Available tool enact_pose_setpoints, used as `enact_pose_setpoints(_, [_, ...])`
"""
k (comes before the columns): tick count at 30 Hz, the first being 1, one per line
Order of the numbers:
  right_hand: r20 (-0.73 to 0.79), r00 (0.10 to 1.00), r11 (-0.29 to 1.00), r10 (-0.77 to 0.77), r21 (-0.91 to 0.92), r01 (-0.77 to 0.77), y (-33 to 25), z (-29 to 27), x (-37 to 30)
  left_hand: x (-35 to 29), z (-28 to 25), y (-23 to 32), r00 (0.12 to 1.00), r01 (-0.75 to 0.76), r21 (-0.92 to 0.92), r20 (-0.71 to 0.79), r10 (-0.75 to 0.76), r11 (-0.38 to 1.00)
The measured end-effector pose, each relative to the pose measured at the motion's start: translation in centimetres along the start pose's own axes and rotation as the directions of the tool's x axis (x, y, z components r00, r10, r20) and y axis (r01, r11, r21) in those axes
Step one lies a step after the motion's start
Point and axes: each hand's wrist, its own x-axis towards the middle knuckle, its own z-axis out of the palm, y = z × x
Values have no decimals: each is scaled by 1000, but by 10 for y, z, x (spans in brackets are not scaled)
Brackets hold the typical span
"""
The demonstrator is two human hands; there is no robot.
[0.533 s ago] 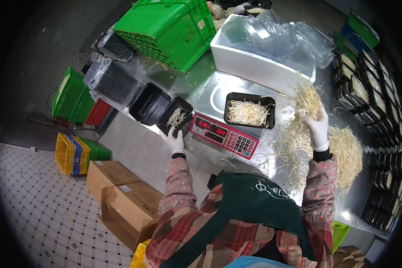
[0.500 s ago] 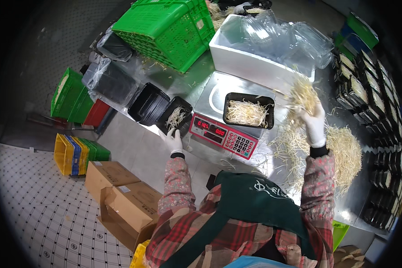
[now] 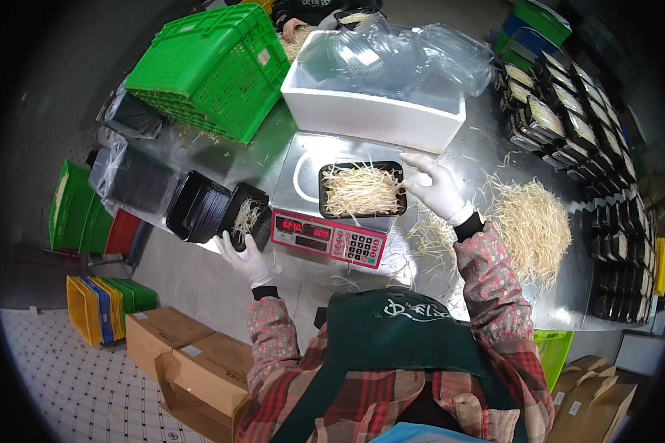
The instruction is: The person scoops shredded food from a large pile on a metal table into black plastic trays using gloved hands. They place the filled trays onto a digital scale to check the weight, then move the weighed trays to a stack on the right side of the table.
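A black tray (image 3: 324, 193) heaped with bean sprouts (image 3: 362, 190) rests on the steel platform of a scale (image 3: 325, 240) with a red front panel and lit digits. Just off the tray's right side is my right hand (image 3: 440, 193), white-gloved and empty, its fingers apart. My left hand (image 3: 245, 262), also gloved, spreads its fingers at the near edge of a second black tray (image 3: 257, 214). A small bunch of sprouts (image 3: 247, 219) lies in that one. Whether the left fingertips touch its rim I cannot tell. Right of the scale lies a large sprout pile (image 3: 532, 232).
Behind the scale stands a white foam box (image 3: 377, 122) of clear plastic containers, beside a green crate (image 3: 207, 70). Nested black trays (image 3: 199, 205) sit at left. Stacked filled trays (image 3: 569, 122) line the right. Another person's hand (image 3: 295, 28) shows at the far side.
My right hand has moved left from above the pile and let its sprouts go into the tray on the scale, now fuller. The view has shifted; my left hand stays by the second tray.
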Motion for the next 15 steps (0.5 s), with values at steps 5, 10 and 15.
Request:
enact_pose_setpoints(5, [-383,919,939,-94,-342,-47,46,13,-16,1,53,78,878,-130,-302,407,252,944])
enact_pose_setpoints(10, [-91,980,781,-177,-619,83,32,92,3,10,133,113,693,-459,-165,549,468,873])
enact_pose_setpoints(15, [149,955,847,-257,-442,297,31,103,-3,-4,130,128,487,-632,-280,582,651,723])
